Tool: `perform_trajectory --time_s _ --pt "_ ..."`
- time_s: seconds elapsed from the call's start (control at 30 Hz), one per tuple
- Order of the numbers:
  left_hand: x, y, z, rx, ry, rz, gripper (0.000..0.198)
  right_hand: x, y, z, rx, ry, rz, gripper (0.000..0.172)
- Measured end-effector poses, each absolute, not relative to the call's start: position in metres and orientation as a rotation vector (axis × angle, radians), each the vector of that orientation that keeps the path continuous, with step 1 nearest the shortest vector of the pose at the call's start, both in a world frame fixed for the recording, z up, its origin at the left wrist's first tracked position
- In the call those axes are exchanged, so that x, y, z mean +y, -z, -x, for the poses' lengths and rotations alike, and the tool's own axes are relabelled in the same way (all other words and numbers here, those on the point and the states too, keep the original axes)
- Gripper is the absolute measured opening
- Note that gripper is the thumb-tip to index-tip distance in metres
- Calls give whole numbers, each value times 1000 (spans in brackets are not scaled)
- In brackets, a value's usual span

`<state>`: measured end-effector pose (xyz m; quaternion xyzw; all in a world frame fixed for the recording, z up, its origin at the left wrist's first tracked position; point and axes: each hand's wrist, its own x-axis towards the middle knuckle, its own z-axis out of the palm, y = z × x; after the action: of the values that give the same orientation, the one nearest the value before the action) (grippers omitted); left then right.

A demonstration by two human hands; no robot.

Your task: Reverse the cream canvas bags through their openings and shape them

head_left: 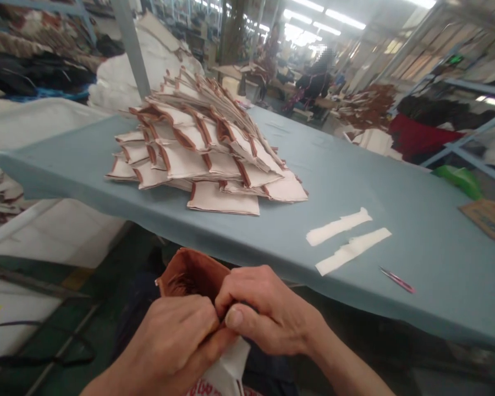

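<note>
Close to my body, below the table edge, I have a cloth bag (206, 269) with a brown lining and a white outside bearing red lettering. My left hand (177, 330) is closed on its near edge. Against it, my right hand (268, 308) pinches the same edge, thumb bent in and knuckles up. The fingertips meet, so the exact spot they grip is hidden. The bag's mouth gapes toward me on the far side of my hands.
A blue-covered table (355, 181) carries a large heap of white, brown-edged cloth pieces (214, 165). Right of it lie two white strips (355, 250) and a small pink-handled pointed tool (397, 279). A metal post (130, 49) stands behind; people work farther back.
</note>
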<state>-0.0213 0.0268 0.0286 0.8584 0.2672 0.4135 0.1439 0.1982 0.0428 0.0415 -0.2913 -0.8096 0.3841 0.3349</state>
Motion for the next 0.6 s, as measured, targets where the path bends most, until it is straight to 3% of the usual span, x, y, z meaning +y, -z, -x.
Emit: perform_trajectory --time_s 0.33,0.6 --pt "24 -23 10 745 -1159 -2560 53 28 -39 -213 -2009 -1400 968 55" --pt "22 -20 12 750 -1188 -2542 57 8 -44 -206 -2225 -1012 1020 31"
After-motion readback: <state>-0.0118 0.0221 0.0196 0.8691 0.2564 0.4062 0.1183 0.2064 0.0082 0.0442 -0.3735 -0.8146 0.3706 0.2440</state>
